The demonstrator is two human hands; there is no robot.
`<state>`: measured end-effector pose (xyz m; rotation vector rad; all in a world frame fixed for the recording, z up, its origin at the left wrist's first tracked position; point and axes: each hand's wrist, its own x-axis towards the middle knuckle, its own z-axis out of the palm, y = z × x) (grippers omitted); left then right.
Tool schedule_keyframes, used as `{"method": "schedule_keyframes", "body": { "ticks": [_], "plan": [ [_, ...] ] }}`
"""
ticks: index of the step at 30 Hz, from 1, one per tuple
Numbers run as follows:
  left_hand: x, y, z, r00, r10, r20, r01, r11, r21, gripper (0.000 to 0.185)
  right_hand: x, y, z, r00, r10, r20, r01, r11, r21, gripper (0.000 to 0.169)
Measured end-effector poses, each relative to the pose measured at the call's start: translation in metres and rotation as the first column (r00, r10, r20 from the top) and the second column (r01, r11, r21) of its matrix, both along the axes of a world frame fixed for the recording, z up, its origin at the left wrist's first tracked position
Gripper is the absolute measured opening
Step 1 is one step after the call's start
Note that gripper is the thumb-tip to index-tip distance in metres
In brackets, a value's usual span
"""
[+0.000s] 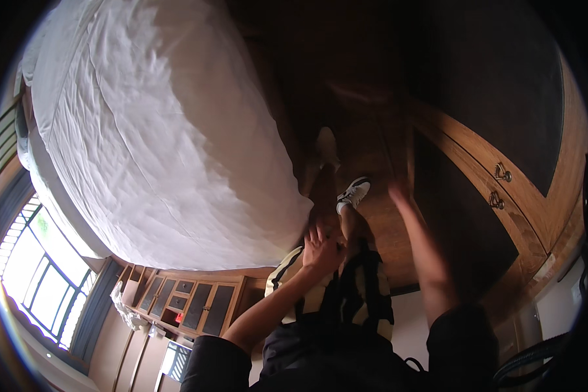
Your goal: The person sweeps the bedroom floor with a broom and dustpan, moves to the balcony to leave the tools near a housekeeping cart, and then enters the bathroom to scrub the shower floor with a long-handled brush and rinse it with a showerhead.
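My left hand [322,251] is held low in front of my legs, near the knees of my black and cream shorts [343,294]. Its fingers are spread, and I see nothing held in it. My right hand [400,193] is stretched farther out, beside the wooden wardrobe [463,152]. Motion blur and shadow hide its fingers. A thin line runs from around that hand up into the dark, towards a faint pinkish blurred shape [357,93]; whether the hand grips anything there cannot be told. Both my shoes [355,192] stand on the brown floor [384,220].
A bed with a wrinkled white sheet [176,161] fills the left side, its edge close to my legs. The wardrobe bears metal handles [501,172]. Behind are a wooden cabinet [191,301] with dark doors and a bright window [44,264]. A black cable [529,357] curves at lower right.
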<state>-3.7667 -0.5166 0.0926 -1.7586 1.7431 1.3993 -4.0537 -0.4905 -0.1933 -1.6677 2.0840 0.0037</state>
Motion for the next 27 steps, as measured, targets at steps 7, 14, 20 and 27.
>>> {"method": "schedule_keyframes", "body": {
  "ticks": [7, 14, 20, 27],
  "plan": [
    [0.005, 0.007, -0.015, 0.995, 0.095, 0.033, -0.094, 0.995, -0.039, 0.038, 0.149, -0.284, -0.130, 0.921, -0.137, 0.364, -0.061, 0.873, 0.484, 0.042],
    [0.003, -0.001, -0.007, 0.988, 0.132, 0.081, -0.125, 0.989, -0.077, 0.036, 0.152, -0.241, -0.090, 0.960, 0.022, 0.278, -0.143, 0.895, 0.423, 0.045],
    [0.007, 0.014, -0.013, 0.982, 0.162, 0.100, -0.161, 0.987, -0.016, 0.037, 0.045, -0.123, -0.066, 0.988, 0.114, 0.106, -0.155, 0.784, 0.601, 0.047],
    [0.014, 0.069, -0.022, 0.982, 0.179, 0.059, -0.170, 0.976, -0.138, 0.043, 0.063, -0.155, -0.051, 0.967, 0.157, 0.201, -0.234, 0.861, 0.451, 0.055]
  ]
}}
